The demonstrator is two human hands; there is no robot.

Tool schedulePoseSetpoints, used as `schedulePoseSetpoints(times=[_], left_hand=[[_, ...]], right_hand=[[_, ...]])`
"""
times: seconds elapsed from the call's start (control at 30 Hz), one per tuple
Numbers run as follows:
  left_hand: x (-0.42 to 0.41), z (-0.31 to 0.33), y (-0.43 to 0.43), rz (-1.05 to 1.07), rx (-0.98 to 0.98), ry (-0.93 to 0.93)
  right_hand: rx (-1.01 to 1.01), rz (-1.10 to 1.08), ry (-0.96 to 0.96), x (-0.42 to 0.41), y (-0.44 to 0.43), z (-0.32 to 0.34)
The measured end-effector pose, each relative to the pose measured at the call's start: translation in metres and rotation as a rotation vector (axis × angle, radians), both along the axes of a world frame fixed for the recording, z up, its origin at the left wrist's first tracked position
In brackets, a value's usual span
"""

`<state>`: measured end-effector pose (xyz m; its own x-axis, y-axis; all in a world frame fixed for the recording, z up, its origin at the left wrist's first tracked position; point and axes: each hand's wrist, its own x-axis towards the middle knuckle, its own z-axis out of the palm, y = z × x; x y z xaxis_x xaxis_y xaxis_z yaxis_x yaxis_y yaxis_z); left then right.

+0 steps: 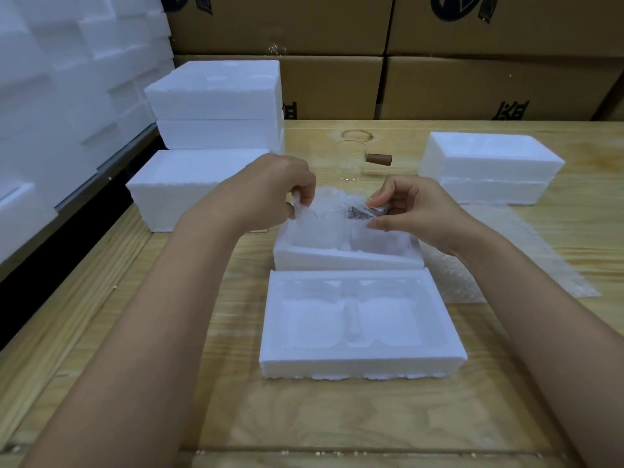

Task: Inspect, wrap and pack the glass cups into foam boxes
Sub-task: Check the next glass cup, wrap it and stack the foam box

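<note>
1. Landmark: open foam box [347,256], mid-table [337,417], open side up.
2. Wrapped cup [337,219] is over the box's left part, its lower end below the rim. Can't tell if it sits on the bottom.
3. Bubble wrap [324,201] covers the cup. The dark handle [359,212] shows through it and points to the box's right side.
4. Left hand [280,190]: above the box's left far corner, fingers curled, pinching the wrap's upper left edge.
5. Right hand [418,211]: above the box's right far corner, thumb and fingertips pinching the wrap at the handle end.
6. Second foam half [358,359]: just in front of the box, on my side, recesses facing up, nothing in them.
7. Bare glass cup [351,160]: behind the box, upright on the table, brown handle [379,159] sticking out to the right.
8. Loose bubble wrap sheet [506,258]: flat on the table, right of the box.
9. Closed foam boxes: a stack of two [489,167] behind and to the right of the box. A taller stack [216,106] and one low box [182,190] are behind and to the left.
10. Cardboard cartons [337,86] are stacked behind the table's far edge, well behind the box.
</note>
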<state>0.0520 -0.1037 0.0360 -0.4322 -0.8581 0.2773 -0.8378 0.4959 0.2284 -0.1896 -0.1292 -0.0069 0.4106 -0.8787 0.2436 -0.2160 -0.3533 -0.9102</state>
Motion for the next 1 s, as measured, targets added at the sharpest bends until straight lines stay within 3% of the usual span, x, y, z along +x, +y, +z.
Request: schedulePoseSetpoints(times=[0.53,0.7,0.77,0.87,0.93,1.0], left_hand=[[-0.005,-0.018,0.001,0.022,-0.018,-0.065],[0.006,-0.026,0.012,-0.051,0.003,0.197],[0.013,-0.025,0.021,-0.055,-0.024,0.334],[0.021,-0.024,0.037,-0.002,-0.240,0.508],[0.027,-0.028,0.046,0.035,-0.242,0.554],[0.034,-0.038,0.054,0.101,-0.129,0.463]], right_hand=[[-0.117,0.028,0.358,0.001,0.001,0.000],[-0.127,-0.002,0.352,-0.012,0.013,0.005],[-0.198,-0.161,0.256,-0.020,0.023,0.004],[-0.337,-0.482,0.179,-0.034,0.041,0.008],[-0.153,-0.541,0.251,-0.046,0.054,0.013],[0.107,-0.434,0.448,-0.053,0.071,0.014]])
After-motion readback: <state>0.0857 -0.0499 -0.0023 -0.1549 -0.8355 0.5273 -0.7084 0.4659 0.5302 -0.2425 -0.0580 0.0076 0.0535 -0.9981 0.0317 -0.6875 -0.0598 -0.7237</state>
